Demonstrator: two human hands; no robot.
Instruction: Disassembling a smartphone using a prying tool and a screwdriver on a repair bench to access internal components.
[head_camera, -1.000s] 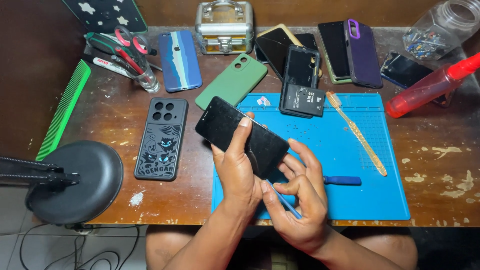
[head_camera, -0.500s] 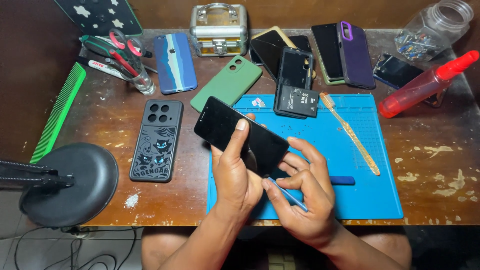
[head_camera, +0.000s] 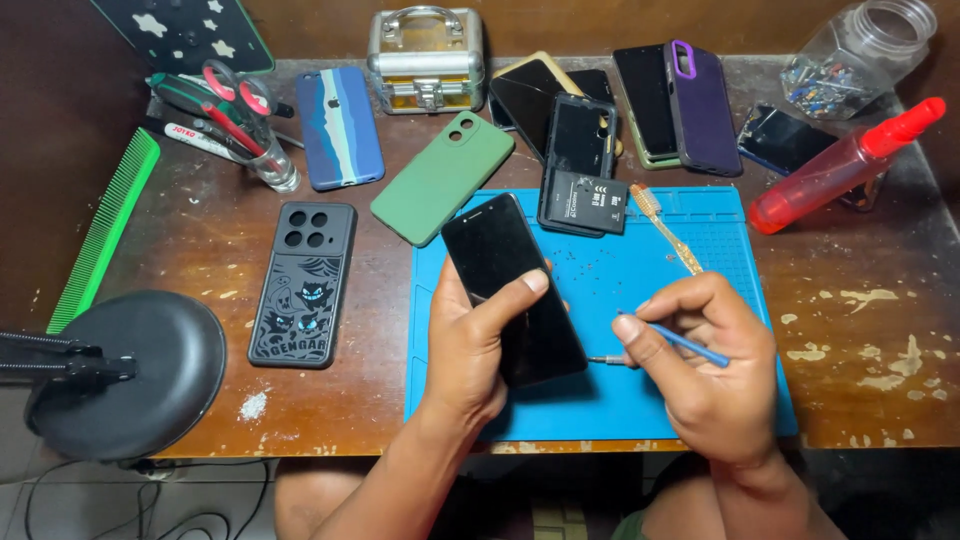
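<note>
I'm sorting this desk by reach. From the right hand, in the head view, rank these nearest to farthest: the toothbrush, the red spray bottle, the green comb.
1. Toothbrush: on the blue mat, just above the right hand.
2. Red spray bottle: lying at the upper right of the desk.
3. Green comb: far across, at the desk's left edge.

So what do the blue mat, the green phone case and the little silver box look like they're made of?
Blue mat: probably silicone or rubber, matte, with moulded ridges along its top edge. Green phone case: likely soft silicone, matte and even, no glare. Silver box: seemingly metal or metal-clad, shiny, with a clasp and handle. The black phone in the left hand has a glossy, glass-like face.
</note>
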